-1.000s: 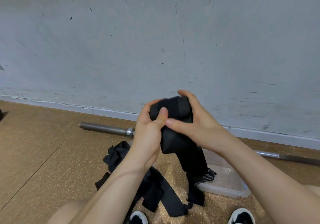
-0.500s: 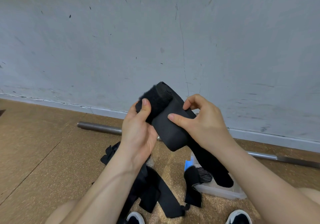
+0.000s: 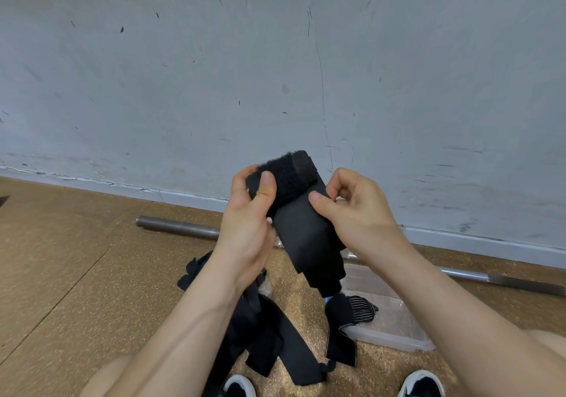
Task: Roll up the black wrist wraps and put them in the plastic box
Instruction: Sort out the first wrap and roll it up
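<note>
Obs., head view.

- Left hand [image 3: 248, 228]: grasping. The thumb lies flat on the fuzzy patch [image 3: 286, 179] at the top end of the black wrist wrap [image 3: 303, 231]. The fingers curl round behind it, only their tips showing at the upper edge.
- Right hand [image 3: 358, 215]: grasping. Thumb and forefinger pinch the wrap's right edge just below the fuzzy patch. The other fingers are curled in toward the palm.
- Wrist wrap: held in the air between both hands, tilted, with the top end leaning to the left. The upper part is partly rolled or folded over, and I cannot tell how many turns. The flat band runs down and to the right, below the right hand.
- Striped end [image 3: 355, 307]: hangs below the hands with a small blue tag [image 3: 329, 299] at its top. It lies over the near left rim of the plastic box [image 3: 395, 340]. A black tail drops from it onto the floor [image 3: 76, 274].
- Plastic box: clear and shallow, on the floor below the right forearm.
- Loose wraps [image 3: 269, 332]: black pile on the floor under the left forearm, unrolled and tangled.
- Barbell [image 3: 177, 228]: on the floor beyond the hands, along the foot of the grey wall [image 3: 275, 59].
- Shoes [image 3: 422, 384]: two black toes at the bottom edge, nearer than the hands.
</note>
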Tool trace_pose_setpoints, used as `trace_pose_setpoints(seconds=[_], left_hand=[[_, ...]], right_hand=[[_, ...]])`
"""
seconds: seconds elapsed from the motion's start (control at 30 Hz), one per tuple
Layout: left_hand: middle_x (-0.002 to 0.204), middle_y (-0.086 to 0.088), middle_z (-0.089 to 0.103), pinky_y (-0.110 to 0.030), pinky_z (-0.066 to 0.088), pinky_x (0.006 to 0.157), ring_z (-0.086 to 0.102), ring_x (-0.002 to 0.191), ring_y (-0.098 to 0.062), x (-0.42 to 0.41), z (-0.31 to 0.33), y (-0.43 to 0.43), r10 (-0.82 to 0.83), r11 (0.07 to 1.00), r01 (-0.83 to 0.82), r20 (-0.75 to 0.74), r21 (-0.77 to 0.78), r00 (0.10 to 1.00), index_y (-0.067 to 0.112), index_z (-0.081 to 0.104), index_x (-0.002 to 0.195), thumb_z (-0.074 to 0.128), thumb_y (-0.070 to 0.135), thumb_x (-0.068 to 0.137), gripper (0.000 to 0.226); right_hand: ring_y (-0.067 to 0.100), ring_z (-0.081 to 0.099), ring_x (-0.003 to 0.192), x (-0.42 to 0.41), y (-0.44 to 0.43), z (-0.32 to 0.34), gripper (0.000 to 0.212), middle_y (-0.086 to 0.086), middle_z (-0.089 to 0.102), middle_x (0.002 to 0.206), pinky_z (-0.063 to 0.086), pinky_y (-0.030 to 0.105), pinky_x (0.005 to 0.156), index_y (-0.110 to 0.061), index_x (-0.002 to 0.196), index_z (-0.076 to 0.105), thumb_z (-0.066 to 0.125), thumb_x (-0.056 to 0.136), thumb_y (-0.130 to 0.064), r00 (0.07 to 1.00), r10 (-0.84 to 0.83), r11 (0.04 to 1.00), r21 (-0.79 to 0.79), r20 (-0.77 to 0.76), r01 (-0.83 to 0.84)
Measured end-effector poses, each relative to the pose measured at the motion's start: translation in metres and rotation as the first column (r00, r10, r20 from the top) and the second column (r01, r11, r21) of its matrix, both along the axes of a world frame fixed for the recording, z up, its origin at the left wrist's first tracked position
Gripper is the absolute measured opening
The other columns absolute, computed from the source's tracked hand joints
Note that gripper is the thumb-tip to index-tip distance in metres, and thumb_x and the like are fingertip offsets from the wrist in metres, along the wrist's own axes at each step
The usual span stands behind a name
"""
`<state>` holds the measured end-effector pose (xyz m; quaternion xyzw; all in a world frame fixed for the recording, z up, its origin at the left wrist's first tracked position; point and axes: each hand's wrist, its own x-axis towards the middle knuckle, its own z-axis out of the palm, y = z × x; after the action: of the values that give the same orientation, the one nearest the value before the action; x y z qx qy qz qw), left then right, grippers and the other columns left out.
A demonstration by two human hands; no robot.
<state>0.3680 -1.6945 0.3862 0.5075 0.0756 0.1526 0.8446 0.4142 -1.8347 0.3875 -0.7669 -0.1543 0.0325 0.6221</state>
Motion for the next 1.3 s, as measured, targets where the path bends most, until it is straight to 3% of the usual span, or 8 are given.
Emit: trace_pose_setpoints(seconds=[0.3, 0.47, 0.6, 0.73, 0.9, 1.13, 1.2, 1.3], left_hand=[[0.091, 0.019, 0.07, -0.023, 0.054, 0.08, 0.064, 0.089, -0.001, -0.008, 0.002, 0.01, 0.171, 0.765, -0.222, 0.142, 0.604, 0.975, 0.034, 0.069, 0.1, 0.076, -0.001, 0.079, 0.041], [0.099, 0.001, 0.064, -0.01, 0.044, 0.082, 0.061, 0.094, 0.001, -0.013, 0.005, 0.003, 0.093, 0.622, -0.251, 0.248, 0.742, 0.964, 0.038, 0.07, 0.093, 0.081, -0.006, 0.068, 0.052], [0.106, 0.001, 0.066, -0.023, 0.051, 0.087, 0.065, 0.101, -0.008, -0.015, 0.002, 0.003, -0.037, 0.726, -0.092, 0.172, 0.681, 0.984, 0.037, 0.07, 0.098, 0.08, 0.0, 0.068, 0.049], [0.11, 0.001, 0.058, -0.038, 0.054, 0.081, 0.064, 0.106, -0.021, -0.014, 0.004, 0.016, -0.103, 0.978, 0.076, 0.132, 0.192, 0.986, 0.029, 0.054, 0.104, 0.075, 0.013, 0.073, 0.041], [0.113, -0.012, 0.063, -0.039, 0.048, 0.097, 0.06, 0.112, -0.029, -0.021, 0.003, 0.03, -0.382, 0.826, 0.331, 0.022, 0.456, 0.924, 0.02, 0.067, 0.101, 0.073, 0.024, 0.074, 0.028], [0.097, -0.006, 0.062, -0.032, 0.054, 0.088, 0.062, 0.094, -0.018, -0.022, 0.0, 0.018, -0.24, 0.792, 0.17, 0.044, 0.587, 0.97, 0.033, 0.067, 0.094, 0.082, 0.026, 0.065, 0.033], [0.105, -0.017, 0.06, -0.044, 0.051, 0.1, 0.061, 0.106, -0.027, -0.023, 0.002, 0.015, -0.249, 0.737, 0.182, 0.011, 0.65, 0.968, 0.03, 0.069, 0.107, 0.082, 0.031, 0.067, 0.042], [0.09, 0.001, 0.054, -0.024, 0.044, 0.092, 0.055, 0.093, -0.012, -0.022, 0.002, 0.013, -0.216, 0.567, 0.162, -0.043, 0.808, 0.975, 0.038, 0.073, 0.102, 0.082, 0.038, 0.068, 0.035]], right_hand=[[0.017, 0.043, 0.057, 0.001, -0.006, 0.006, 0.026, 0.006, 0.045, 0.059, 0.031, 0.027, 0.055, -0.015, 0.076, 0.046, 0.068, 0.09, -0.013, 0.979, 0.137, 0.988, 0.087, -0.152, -0.124], [0.007, 0.067, 0.066, 0.0, -0.009, 0.015, 0.07, -0.005, 0.073, 0.083, 0.049, 0.025, 0.062, -0.022, 0.119, 0.055, 0.066, 0.063, -0.062, 0.906, 0.249, 0.966, 0.153, -0.342, -0.207], [0.02, 0.072, 0.09, 0.0, -0.006, 0.01, 0.056, 0.015, 0.073, 0.107, 0.056, 0.029, 0.069, -0.007, 0.113, 0.068, 0.062, 0.079, -0.051, 0.902, 0.295, 0.945, 0.232, -0.315, -0.228], [0.03, 0.069, 0.106, 0.007, -0.009, 0.015, 0.054, 0.018, 0.07, 0.117, 0.058, 0.042, 0.087, -0.001, 0.123, 0.064, 0.059, 0.083, -0.038, 0.866, 0.341, 0.841, 0.531, -0.367, -0.107], [0.025, 0.071, 0.098, 0.017, -0.021, 0.025, 0.052, 0.018, 0.071, 0.114, 0.061, 0.034, 0.077, 0.0, 0.122, 0.063, 0.059, 0.082, -0.032, 0.84, 0.365, 0.722, 0.691, -0.401, 0.016], [0.022, 0.072, 0.097, 0.018, -0.019, 0.024, 0.044, 0.013, 0.074, 0.109, 0.06, 0.034, 0.082, -0.005, 0.114, 0.067, 0.057, 0.082, -0.034, 0.823, 0.406, 0.704, 0.71, -0.397, -0.005], [0.022, 0.072, 0.096, 0.019, -0.019, 0.023, 0.043, 0.013, 0.074, 0.108, 0.06, 0.035, 0.083, -0.005, 0.111, 0.069, 0.057, 0.082, -0.035, 0.811, 0.421, 0.696, 0.718, -0.407, -0.001], [0.022, 0.072, 0.096, 0.02, -0.019, 0.022, 0.041, 0.013, 0.074, 0.108, 0.06, 0.035, 0.082, -0.006, 0.111, 0.069, 0.056, 0.084, -0.034, 0.81, 0.423, 0.698, 0.716, -0.405, -0.006]])
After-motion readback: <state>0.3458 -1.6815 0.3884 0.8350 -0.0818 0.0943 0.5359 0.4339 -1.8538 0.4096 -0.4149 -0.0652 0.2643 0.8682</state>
